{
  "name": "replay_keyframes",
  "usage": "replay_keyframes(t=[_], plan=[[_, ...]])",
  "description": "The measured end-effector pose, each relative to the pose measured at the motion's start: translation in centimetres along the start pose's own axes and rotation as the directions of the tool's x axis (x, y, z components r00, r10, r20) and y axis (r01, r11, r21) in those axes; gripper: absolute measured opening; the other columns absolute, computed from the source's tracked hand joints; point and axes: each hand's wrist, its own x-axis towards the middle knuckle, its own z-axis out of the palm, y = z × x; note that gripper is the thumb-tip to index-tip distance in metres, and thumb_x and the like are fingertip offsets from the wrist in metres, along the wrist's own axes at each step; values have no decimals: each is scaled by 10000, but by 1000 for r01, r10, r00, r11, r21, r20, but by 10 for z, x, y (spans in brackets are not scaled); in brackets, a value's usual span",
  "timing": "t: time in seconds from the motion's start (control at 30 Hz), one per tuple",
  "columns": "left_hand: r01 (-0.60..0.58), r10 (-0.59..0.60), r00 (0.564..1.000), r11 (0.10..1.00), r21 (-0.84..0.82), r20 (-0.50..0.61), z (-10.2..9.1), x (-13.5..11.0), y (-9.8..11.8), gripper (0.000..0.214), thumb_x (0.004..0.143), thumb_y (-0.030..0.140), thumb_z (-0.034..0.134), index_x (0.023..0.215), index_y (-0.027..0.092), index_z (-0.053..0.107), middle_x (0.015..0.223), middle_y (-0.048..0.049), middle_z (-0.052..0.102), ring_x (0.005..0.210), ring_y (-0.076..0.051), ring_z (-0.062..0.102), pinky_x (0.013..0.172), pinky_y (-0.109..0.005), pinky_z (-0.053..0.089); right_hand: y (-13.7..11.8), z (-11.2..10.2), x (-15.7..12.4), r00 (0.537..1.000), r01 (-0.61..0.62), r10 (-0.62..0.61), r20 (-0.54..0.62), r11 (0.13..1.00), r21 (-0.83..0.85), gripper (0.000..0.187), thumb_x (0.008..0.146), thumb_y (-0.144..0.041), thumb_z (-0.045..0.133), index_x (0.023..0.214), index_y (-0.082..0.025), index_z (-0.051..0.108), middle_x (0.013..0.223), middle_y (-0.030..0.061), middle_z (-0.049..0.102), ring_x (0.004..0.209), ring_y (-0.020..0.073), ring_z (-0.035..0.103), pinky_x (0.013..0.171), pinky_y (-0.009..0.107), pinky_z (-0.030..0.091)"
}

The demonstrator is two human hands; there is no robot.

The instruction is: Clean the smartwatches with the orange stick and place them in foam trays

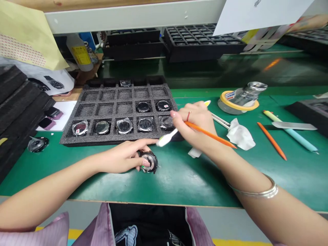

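Note:
My left hand point(125, 157) is closed on a round black watch case point(153, 160), keeping it just above or on the green table, thumb on its face-up side. Between the fingers of my right hand point(196, 119) is a toothbrush point(166, 137) with a white head; its yellow-green end sticks out above the hand. The brush head is above and to the right of the case, apart from it. An orange pointed stick point(215, 135) also lies in my right hand, its tip over the wrist. Behind the hands is a black foam tray point(107, 138) holding several round watch pieces point(124, 126).
At the right are a metal pump bottle point(252, 94) in a yellow-rimmed tub point(230, 109), a crumpled white wipe point(241, 135), another orange stick point(271, 140), a blade-like tool point(294, 125) and a blue tube-like stick point(299, 138). Stacked foam trays point(20, 109) and a loose watch piece point(37, 144) are left.

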Motion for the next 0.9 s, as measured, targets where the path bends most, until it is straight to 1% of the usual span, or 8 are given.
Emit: replay_keyframes(t=[0.1,0.17,0.27,0.4,0.5,0.57,0.73,0.9], plan=[[17,-17,1000,1000,0,-5,1,-1,1,634,919,230,604,1512,252,381,1124,-52,686,668,-103,650,612,-240,512,-5,-1,-2,985,158,-159,68,987,26,468,1006,-233,478,540,-199,446,495,-33,505,549,127,404,680,344,294],[16,-16,999,1000,-1,-29,1,-2,2,627,911,248,620,1498,258,398,1143,-58,678,663,-104,657,602,-240,511,-2,-4,-2,985,170,-167,42,983,-71,450,1002,-254,509,556,-206,479,503,-24,534,558,140,420,682,354,292],[-2,4,997,1000,27,-71,4,-3,1,552,889,258,657,1412,228,480,1099,-53,682,697,-113,663,640,-251,519,19,-15,-5,992,-107,92,-91,979,-171,485,1020,-289,492,541,-220,456,494,-6,518,550,157,454,686,365,309],[-88,85,984,996,-11,-159,13,-5,2,236,901,294,661,1104,177,627,961,-38,666,838,-152,654,738,-283,540,59,-37,-23,872,-490,471,-137,845,-214,506,994,-434,520,525,-250,487,443,-1,414,456,166,366,568,346,267],[-156,102,970,957,-244,-219,22,-8,5,227,971,391,573,1037,175,591,912,-26,593,844,-163,654,707,-304,587,81,-50,-35,837,-545,516,-180,813,-205,474,892,-463,670,499,-264,495,395,-34,301,405,123,182,534,337,188],[-188,93,967,888,-419,-236,27,-9,7,265,967,435,576,1021,176,560,862,-9,546,814,-171,668,630,-297,611,84,-53,-36,841,-535,505,-196,829,-160,456,856,-462,715,506,-267,498,373,-42,303,381,114,175,517,340,185],[-190,18,947,837,-513,-321,29,-8,12,439,768,259,820,1128,192,577,806,19,584,688,-123,638,474,-169,517,44,-33,-21,866,-469,481,-137,876,111,370,1028,-429,453,804,-223,664,623,47,712,515,178,657,541,313,480],[-209,18,909,884,-417,-417,27,-10,14,443,648,191,901,985,183,614,849,11,661,736,-127,669,626,-219,551,-21,-9,-13,936,-326,352,29,828,456,414,1020,-441,487,741,-203,678,620,7,701,551,137,679,544,241,546]])
